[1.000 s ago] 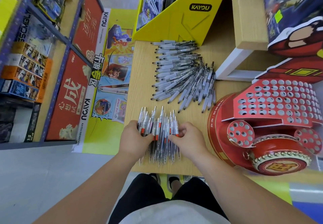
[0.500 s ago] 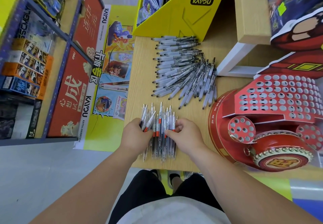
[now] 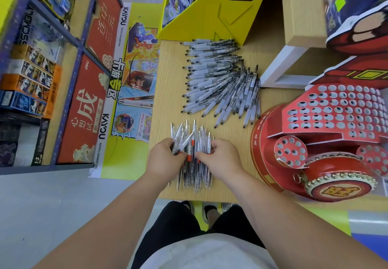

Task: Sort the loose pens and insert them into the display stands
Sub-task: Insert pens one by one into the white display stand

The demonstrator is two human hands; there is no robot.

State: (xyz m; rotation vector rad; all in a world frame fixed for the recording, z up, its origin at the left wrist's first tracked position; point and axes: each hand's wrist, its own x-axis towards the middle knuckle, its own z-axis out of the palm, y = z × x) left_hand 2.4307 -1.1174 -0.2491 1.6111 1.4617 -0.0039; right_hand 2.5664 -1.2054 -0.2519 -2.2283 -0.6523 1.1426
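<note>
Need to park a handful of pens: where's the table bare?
Bare: the left strip of the table beside the black pen pile, and a patch between the near pen bunch and the red display stand. Crowded: the far middle up to the yellow box.

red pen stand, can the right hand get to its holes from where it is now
Probably yes. The red pen stand sits right of the right hand, its empty holes facing up, with only bare table between. That hand is pinching the clear pens.
</note>
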